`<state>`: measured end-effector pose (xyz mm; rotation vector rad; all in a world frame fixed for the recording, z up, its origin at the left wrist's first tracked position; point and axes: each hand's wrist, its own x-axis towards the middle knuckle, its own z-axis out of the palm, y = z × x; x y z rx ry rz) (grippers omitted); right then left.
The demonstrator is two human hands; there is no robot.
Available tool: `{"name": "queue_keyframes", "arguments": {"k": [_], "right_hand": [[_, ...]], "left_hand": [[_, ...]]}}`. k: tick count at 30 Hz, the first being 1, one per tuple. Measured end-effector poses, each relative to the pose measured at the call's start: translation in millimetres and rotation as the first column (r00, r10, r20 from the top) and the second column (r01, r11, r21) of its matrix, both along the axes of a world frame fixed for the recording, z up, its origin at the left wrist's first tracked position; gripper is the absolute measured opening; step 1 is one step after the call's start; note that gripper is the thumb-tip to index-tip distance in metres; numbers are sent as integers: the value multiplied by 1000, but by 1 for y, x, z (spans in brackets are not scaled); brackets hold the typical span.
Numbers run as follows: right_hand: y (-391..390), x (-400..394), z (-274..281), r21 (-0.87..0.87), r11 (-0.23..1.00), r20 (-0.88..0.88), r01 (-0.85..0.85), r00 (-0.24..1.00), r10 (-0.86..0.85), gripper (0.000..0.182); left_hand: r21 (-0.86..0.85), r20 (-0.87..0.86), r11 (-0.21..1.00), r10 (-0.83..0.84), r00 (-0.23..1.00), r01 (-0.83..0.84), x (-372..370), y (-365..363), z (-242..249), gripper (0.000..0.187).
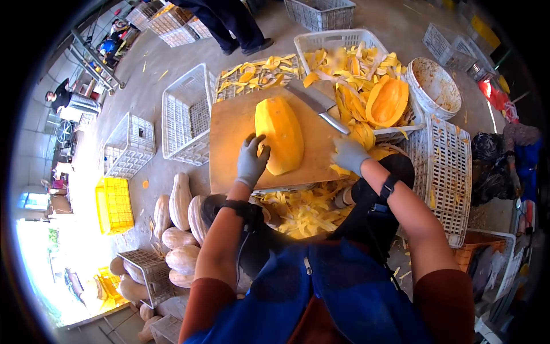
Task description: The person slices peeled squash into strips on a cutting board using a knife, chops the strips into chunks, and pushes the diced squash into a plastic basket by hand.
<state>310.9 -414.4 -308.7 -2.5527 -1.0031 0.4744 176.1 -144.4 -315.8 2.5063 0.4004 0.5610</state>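
Observation:
A peeled orange pumpkin [278, 136], long in shape, lies on a wooden cutting board [232, 129]. My left hand [252, 159], in a grey glove, rests against its left side with the fingers apart. At the board's right edge is my right hand [350, 155], also gloved, its fingers loosely stretched and apart from the pumpkin. A large knife [314, 102] lies flat across the board's upper right, its handle end close to my right fingers. Beyond it, a hollowed pumpkin half [387, 102] sits on peelings in a white crate [332, 40].
Peelings [303, 212] are heaped below the board. A stained white bucket [433, 86] and an upright crate [441, 172] stand at right. Empty crates [186, 114] and whole unpeeled pumpkins [182, 200] are on the left floor. Another person's legs [229, 23] show at the back.

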Motion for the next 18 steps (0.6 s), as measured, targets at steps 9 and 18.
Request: {"name": "queue_keyframes", "arguments": {"k": [9,18], "right_hand": [[50,70,15,-115,989,122,-96,986,110,26],[66,79,-61,99,968,322,230,913,-250,31]], "left_hand": [[-150,-139,973,156,978,-177,96,1,-23,71],[-324,-211,882,284,935,-341,95,-12,-24,74]]}}
